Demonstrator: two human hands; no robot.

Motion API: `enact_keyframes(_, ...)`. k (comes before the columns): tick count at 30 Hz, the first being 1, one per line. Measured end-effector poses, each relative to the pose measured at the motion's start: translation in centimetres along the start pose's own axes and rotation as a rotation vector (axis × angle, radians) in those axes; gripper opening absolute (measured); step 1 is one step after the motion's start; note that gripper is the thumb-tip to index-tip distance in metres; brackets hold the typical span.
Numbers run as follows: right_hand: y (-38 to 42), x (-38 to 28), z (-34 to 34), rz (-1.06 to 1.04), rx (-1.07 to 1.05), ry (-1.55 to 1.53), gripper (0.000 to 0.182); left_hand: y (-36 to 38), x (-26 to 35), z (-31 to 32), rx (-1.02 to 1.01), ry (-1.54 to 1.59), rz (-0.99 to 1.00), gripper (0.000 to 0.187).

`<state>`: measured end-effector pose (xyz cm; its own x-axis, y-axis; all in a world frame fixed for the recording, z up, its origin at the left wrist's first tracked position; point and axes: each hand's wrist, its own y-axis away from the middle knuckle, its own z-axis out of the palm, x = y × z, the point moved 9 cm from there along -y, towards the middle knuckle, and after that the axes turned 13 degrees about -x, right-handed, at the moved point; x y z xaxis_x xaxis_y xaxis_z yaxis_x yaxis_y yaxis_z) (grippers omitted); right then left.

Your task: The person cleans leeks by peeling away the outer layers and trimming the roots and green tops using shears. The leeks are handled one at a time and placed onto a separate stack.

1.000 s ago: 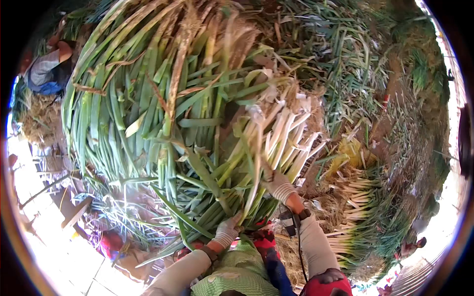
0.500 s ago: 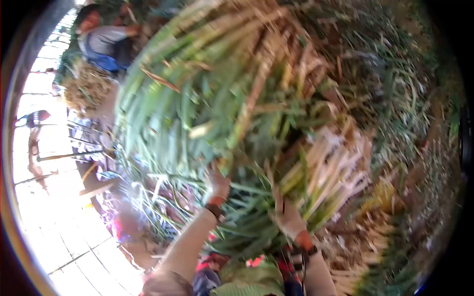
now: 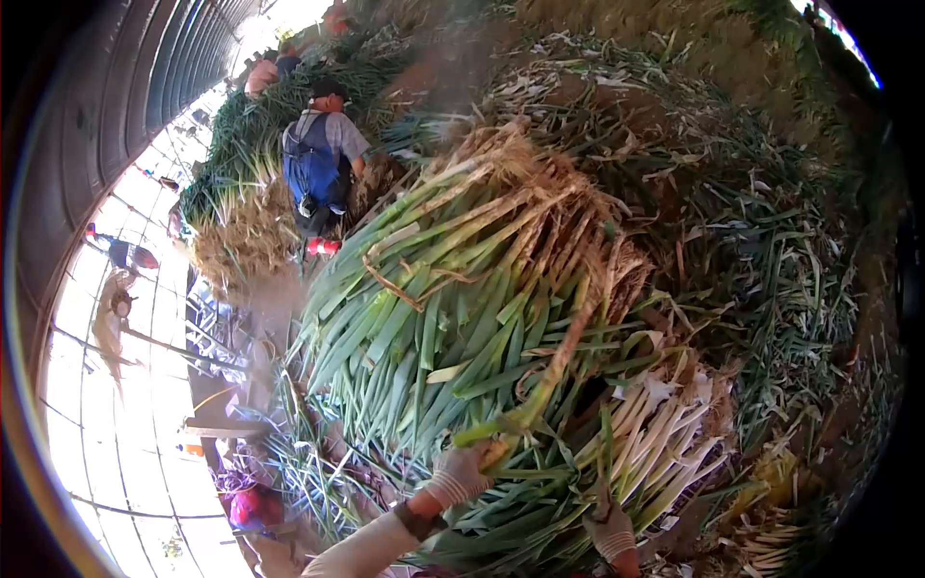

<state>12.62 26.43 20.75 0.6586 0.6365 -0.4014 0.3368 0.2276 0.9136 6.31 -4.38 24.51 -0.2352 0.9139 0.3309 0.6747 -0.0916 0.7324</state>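
My left hand (image 3: 461, 479), in a pale work glove, is closed around the lower green end of a leek (image 3: 544, 390). The leek's brown, dry stalk slants up and right across a big heap of unpeeled leeks (image 3: 424, 328), whose brown roots point to the upper right. My right hand (image 3: 611, 532), gloved too, is closed near the bottom edge. A thin, dark brownish piece sticks up from its fingers; its kind cannot be told. Beside that hand lies a bundle of peeled leeks (image 3: 670, 433), white stems toward the right, green leaves below my hands.
A person in a blue vest (image 3: 318, 164) sits beyond the heap, near another root-covered leek pile (image 3: 246, 236). Leaf scraps (image 3: 800, 260) litter the ground on the right. At left stand a wire mesh wall (image 3: 135, 405) and a red round thing (image 3: 252, 508).
The view has tilted up and sharpened, so both hands appear lower in the picture. The brown leek now reaches from my left hand up across the heap. The other person has turned away.
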Motion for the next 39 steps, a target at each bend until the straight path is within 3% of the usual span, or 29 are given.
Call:
enact_keyframes(1,1.2,1.0,-1.5,-0.102,0.143,0.013,0.061,1.2,2.2,0.5,0.023,0.003,0.097,0.071)
enact_keyframes(4,3.4,5.3,-3.8,-0.038,0.209,0.014,0.06,4.0,9.0,3.1,0.126,0.0,0.387,0.07)
enact_keyframes(5,4.7,3.3,-5.0,-0.387,0.372,0.078,0.058,4.2,12.3,4.3,0.172,0.014,0.492,0.069)
enact_keyframes(7,6.9,6.3,-6.2,-0.304,0.44,-0.037,0.054,4.4,15.4,10.7,-0.02,0.009,0.468,0.059)
enact_keyframes(8,7.7,8.1,-6.2,-0.236,0.462,-0.082,0.052,2.2,15.1,15.3,-0.218,-0.064,0.357,0.05)
enact_keyframes(9,8.3,10.0,-5.5,-0.161,0.461,-0.101,0.05,0.1,14.7,18.5,-0.25,0.136,0.268,0.054)
enact_keyframes(10,9.2,10.6,-4.3,-0.081,0.448,-0.048,0.047,0.9,17.5,18.1,-0.182,-0.145,0.357,0.055)
enact_keyframes(11,10.1,11.1,-3.1,-0.003,0.431,0.007,0.045,-0.2,16.9,19.8,-0.268,0.005,0.224,0.065)
enact_keyframes(12,9.1,14.4,0.8,0.019,0.319,-0.163,0.043,-0.8,15.5,21.6,-0.336,0.134,0.075,0.074)
enact_keyframes(13,7.7,17.2,4.3,0.016,0.219,-0.335,0.042,-0.9,14.5,23.1,-0.34,0.097,0.063,0.079)
enact_keyframes(14,8.0,16.7,4.8,0.091,0.182,-0.266,0.043,-1.4,13.8,23.9,-0.324,0.056,0.045,0.084)
enact_keyframes(15,8.1,15.1,4.5,0.152,0.143,-0.197,0.044,-1.1,14.4,22.8,-0.442,0.072,-0.036,0.087)
enact_keyframes(16,8.0,14.4,4.0,0.206,0.105,-0.127,0.046,-0.8,14.8,22.7,-0.435,0.066,-0.016,0.087)
enact_keyframes(19,5.6,15.3,2.4,0.135,0.164,-0.258,0.053,-2.0,14.6,23.4,-0.452,0.04,0.002,0.086)
enact_keyframes(21,2.6,19.6,6.7,0.141,0.098,-0.268,0.053,-2.1,13.7,23.9,-0.524,0.164,-0.078,0.086)
enact_keyframes(22,5.0,16.4,5.6,0.173,0.099,-0.106,0.051,-1.8,13.6,23.8,-0.566,0.23,-0.122,0.086)
enact_keyframes(24,7.4,13.1,4.4,0.221,0.119,0.032,0.048,-2.5,13.1,23.5,-0.451,0.31,-0.069,0.089)
enact_keyframes(26,6.8,13.5,4.5,0.244,0.153,-0.013,0.046,-2.8,14.3,21.7,-0.311,0.363,0.193,0.089)
enact_keyframes(27,4.9,14.2,4.2,0.09,0.222,-0.021,0.046,-3.5,13.1,23.1,-0.345,0.529,0.24,0.094)
enact_keyframes(30,4.7,13.1,-0.4,0.139,0.329,-0.143,0.045,-3.1,12.0,22.5,-0.35,0.902,0.257,0.091)
enact_keyframes(31,5.4,12.2,-0.8,0.079,0.29,-0.28,0.047,-3.2,11.0,23.1,-0.422,1.013,0.205,0.084)
enact_keyframes(34,8.0,12.0,1.9,0.117,0.256,-0.018,0.051,-3.1,9.2,24.0,-0.387,0.894,0.192,0.079)
enact_keyframes(35,8.8,12.4,3.6,0.243,0.144,0.014,0.056,-3.0,8.9,24.1,-0.391,0.903,0.159,0.073)
enact_keyframes(39,11.2,12.2,7.9,0.292,-0.054,0.06,0.054,-2.0,10.6,22.0,-0.405,1.028,0.076,0.061)
